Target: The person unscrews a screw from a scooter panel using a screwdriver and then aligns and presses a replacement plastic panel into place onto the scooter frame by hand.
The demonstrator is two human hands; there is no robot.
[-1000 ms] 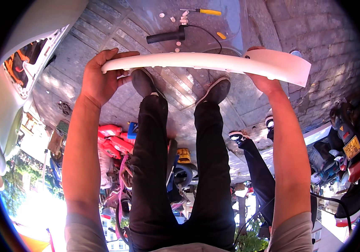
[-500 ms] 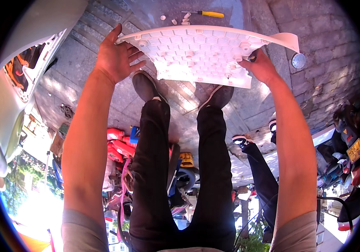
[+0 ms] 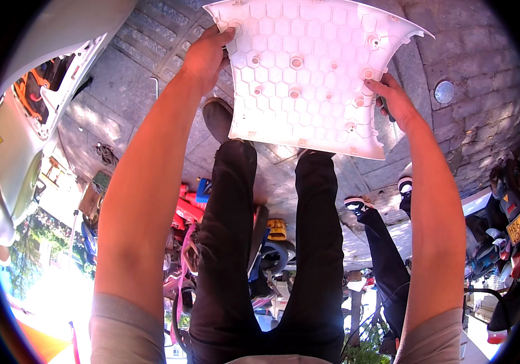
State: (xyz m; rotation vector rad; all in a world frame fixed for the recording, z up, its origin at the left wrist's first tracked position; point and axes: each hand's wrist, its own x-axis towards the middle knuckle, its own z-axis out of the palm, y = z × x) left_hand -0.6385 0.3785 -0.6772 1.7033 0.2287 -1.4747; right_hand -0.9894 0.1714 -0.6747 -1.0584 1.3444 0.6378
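The 2 hands [image 3: 205, 59] [image 3: 401, 104] grip a white honeycomb-ribbed panel [image 3: 308, 79] by opposite edges above paved ground [image 3: 478, 115].

grey paved ground [image 3: 120, 91], round silver disc [image 3: 444, 92], dark shoe [image 3: 217, 119]

Hexagon-ribbed plastic-looking panel [image 3: 314, 77] above rough stone paving [image 3: 484, 112]

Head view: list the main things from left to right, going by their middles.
Orange parts, left hand, white panel, right hand, round silver disc on the ground, yellow plate.
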